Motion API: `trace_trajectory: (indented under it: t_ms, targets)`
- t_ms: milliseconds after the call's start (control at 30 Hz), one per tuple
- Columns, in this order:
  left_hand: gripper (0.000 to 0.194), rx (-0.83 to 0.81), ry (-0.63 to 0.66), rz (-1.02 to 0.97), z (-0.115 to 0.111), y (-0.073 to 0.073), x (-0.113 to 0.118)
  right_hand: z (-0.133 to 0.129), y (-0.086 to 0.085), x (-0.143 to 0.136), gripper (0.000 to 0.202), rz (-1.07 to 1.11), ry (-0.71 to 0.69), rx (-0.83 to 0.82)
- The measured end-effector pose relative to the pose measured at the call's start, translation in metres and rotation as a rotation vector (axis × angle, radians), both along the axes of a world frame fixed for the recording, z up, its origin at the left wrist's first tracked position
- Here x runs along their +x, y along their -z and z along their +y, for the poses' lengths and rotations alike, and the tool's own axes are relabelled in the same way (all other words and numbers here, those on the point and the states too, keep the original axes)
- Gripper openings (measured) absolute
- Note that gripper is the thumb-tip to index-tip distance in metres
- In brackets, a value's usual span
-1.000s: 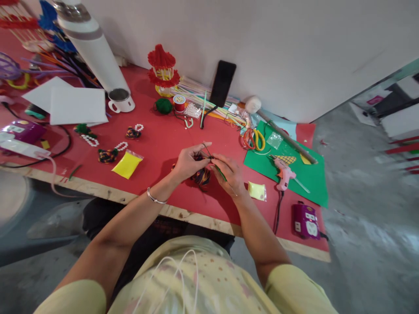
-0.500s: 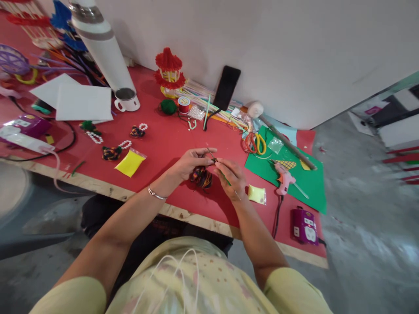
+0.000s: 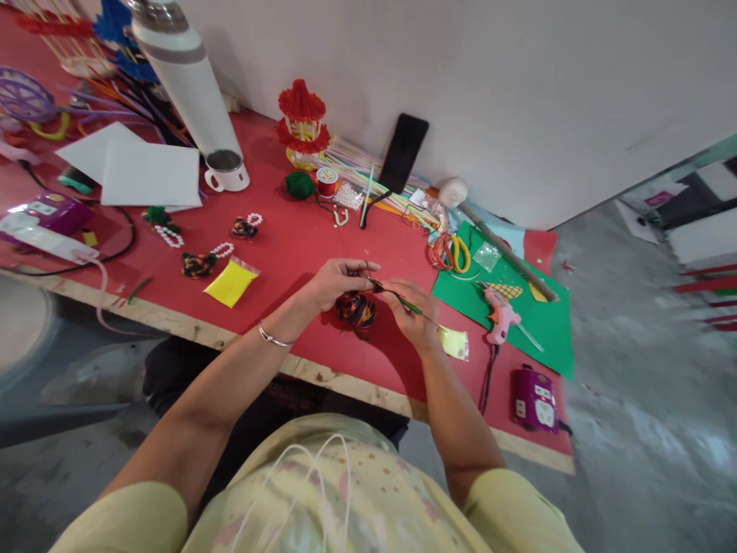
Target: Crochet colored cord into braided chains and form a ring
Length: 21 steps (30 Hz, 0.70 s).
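1. Dark yarn piece [image 3: 376, 286] is sitting mid-frame, between both hands' fingertips; likely featherlight, soft, floppy, easy to snag. Best hold: light pinch at its edge.
2. Left hand [image 3: 337, 283] is pinching it, thumb against fingers.
3. Right hand [image 3: 415, 316] is gripping the green-handled tool [image 3: 410, 304], which is pointing at the piece. Probably stiff, light, smooth: hold mid-handle. Tip's too small to tell.
4. Multicolour yarn ball [image 3: 355, 309] is lying just below the left fingers; should be squashy.
5. Pale yellow packet [image 3: 454, 343] is lying right of centre, glue gun [image 3: 500, 315] farther right.
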<state>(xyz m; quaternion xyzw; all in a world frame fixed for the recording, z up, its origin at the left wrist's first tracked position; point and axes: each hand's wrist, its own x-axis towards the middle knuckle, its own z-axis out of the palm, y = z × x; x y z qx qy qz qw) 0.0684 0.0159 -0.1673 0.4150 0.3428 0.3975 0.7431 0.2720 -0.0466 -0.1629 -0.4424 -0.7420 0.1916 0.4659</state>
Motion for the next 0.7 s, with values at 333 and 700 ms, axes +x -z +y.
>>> trace_trajectory:
  t_ms: [333,700]
  targets:
    - [0.040,0.022,-0.037,0.023,0.001,0.004,0.002,-0.003,-0.007,0.001,0.016,0.046,0.041,-0.064]
    - [0.035,-0.035,0.022,-0.018,-0.001,-0.001,0.000,0.004,0.010,0.006,0.020,0.643,0.039,-0.513]
